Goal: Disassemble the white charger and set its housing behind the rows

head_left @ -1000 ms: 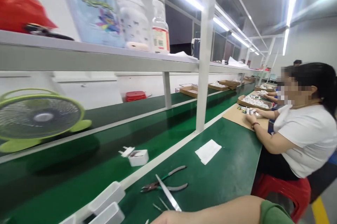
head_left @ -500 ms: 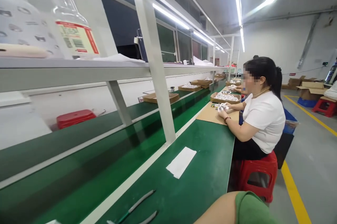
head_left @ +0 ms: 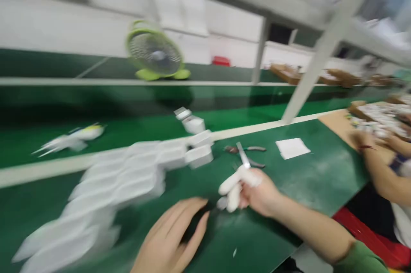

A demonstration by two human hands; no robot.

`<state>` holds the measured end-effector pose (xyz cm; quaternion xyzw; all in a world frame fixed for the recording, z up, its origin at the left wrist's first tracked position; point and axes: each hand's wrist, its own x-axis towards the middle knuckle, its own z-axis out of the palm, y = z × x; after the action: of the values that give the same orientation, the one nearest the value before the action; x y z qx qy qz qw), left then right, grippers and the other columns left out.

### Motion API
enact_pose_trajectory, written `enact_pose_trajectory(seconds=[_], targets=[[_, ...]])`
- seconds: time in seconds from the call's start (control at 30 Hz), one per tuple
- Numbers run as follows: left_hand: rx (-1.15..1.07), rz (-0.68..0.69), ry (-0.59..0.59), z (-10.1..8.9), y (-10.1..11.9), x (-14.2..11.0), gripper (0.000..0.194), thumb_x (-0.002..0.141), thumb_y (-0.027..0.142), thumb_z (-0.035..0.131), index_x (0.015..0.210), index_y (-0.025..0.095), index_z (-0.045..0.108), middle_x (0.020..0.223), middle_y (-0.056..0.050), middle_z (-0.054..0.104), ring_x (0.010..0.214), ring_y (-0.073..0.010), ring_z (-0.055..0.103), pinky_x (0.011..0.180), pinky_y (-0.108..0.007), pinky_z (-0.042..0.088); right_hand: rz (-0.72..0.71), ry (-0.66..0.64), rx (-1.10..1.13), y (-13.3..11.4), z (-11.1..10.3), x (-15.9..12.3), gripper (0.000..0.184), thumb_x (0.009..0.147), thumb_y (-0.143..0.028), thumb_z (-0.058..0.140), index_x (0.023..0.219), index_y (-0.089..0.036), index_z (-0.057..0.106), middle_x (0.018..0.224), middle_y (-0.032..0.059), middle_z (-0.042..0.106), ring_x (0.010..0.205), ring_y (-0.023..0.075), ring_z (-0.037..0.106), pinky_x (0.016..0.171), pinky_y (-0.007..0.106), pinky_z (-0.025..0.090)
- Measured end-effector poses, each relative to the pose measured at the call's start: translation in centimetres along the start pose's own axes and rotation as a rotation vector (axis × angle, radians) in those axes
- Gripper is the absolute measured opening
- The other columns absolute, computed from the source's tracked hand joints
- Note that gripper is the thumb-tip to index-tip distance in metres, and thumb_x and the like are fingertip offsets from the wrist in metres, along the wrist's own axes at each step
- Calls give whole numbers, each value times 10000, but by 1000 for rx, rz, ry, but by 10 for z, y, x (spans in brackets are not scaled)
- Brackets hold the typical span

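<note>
My left hand (head_left: 170, 238) curls over the bench, fingers and thumb closed around a black object (head_left: 194, 224) whose kind is blurred. Beside it, my right hand (head_left: 258, 191) wears white covers on its fingertips. From its pinch a thin silvery strip (head_left: 243, 155) sticks up; its kind is unclear. A small grey round thing (head_left: 221, 203) shows at those fingertips. Just beyond the right hand lie pliers (head_left: 248, 149) with grey-tipped handles, partly hidden. Left of my hands, white box-like pieces (head_left: 138, 179) stand in rows on the green bench (head_left: 199, 187).
White paper (head_left: 292, 148) lies right of the pliers. A green fan (head_left: 156, 52) stands behind the sunken green strip, where blurred white pieces (head_left: 73, 138) lie. A slanted post (head_left: 324, 46) rises at the bench's back edge. A co-worker's arms (head_left: 382, 166) are at far right.
My view has swung left and down to the bench. Both hands, the white pieces and the fan have come into sight; the co-worker has shifted to the right edge.
</note>
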<state>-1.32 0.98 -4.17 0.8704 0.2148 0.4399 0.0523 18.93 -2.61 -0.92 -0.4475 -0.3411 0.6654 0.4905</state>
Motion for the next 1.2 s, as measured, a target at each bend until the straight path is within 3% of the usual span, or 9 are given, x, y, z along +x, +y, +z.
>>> enact_pose_trajectory(seconds=[0.17, 0.33, 0.4, 0.53, 0.67, 0.73, 0.87, 0.93, 1.2], targets=[[98, -217, 65, -10, -4, 8, 112, 885, 97, 549, 974, 155, 584, 847, -74, 696, 769, -181, 676, 729, -304, 581, -196, 90, -231, -23, -22, -3, 453, 919, -569, 496, 889, -171, 711, 603, 28, 614, 521, 125, 493, 481, 229, 356], [99, -274, 70, -10, -8, 9, 114, 884, 103, 538, 979, 159, 564, 853, -76, 691, 772, -176, 672, 704, -291, 578, -272, -235, -1187, -20, -25, -8, 194, 905, -355, 597, 933, -190, 696, 847, 57, 624, 663, 165, 525, 621, 297, 456], [96, -256, 70, -10, -7, 8, 118, 885, 105, 541, 989, 155, 562, 865, -84, 696, 790, -183, 678, 713, -298, 581, -293, -326, -1397, -16, -26, -8, 202, 924, -306, 572, 1058, -196, 675, 912, 69, 611, 731, 192, 550, 672, 326, 486], [100, -224, 79, -9, -8, 8, 122, 878, 96, 550, 991, 141, 561, 872, -98, 699, 801, -192, 679, 707, -303, 583, -354, -325, -1459, -15, -29, -5, 358, 960, -286, 532, 1309, -209, 552, 949, 70, 598, 786, 199, 584, 683, 321, 506], [99, -221, 47, -10, -6, 9, 106, 868, 86, 551, 961, 137, 562, 863, -94, 698, 802, -196, 677, 701, -302, 580, -426, -261, -1462, -23, -32, -3, 284, 962, -295, 535, 1221, -208, 612, 916, 60, 610, 765, 182, 584, 664, 296, 493], [93, -220, 22, -11, -5, 10, 102, 870, 88, 548, 960, 133, 564, 868, -95, 699, 806, -200, 680, 709, -307, 582, -474, -139, -1456, -29, -38, -2, 233, 954, -298, 540, 1134, -201, 651, 931, 63, 640, 704, 163, 564, 634, 287, 480], [101, -211, -8, -12, -4, 10, 101, 879, 95, 540, 965, 137, 571, 872, -91, 702, 810, -203, 684, 725, -313, 582, -523, 297, -1515, -39, -57, 4, 217, 906, -322, 566, 1000, -171, 690, 726, 29, 593, 565, 152, 493, 542, 287, 425], [99, -213, -14, -13, -4, 10, 103, 881, 93, 537, 964, 139, 577, 871, -90, 703, 814, -204, 687, 729, -314, 582, -479, 393, -1580, -40, -64, 6, 242, 884, -341, 578, 1002, -165, 695, 649, 5, 535, 543, 159, 485, 528, 291, 412], [100, -207, -36, -15, -3, 11, 102, 893, 98, 522, 969, 143, 575, 880, -91, 701, 813, -199, 685, 721, -311, 586, -308, 206, -1728, -28, -46, 1, 257, 887, -366, 569, 1044, -183, 658, 728, 34, 657, 537, 174, 575, 499, 279, 414]])
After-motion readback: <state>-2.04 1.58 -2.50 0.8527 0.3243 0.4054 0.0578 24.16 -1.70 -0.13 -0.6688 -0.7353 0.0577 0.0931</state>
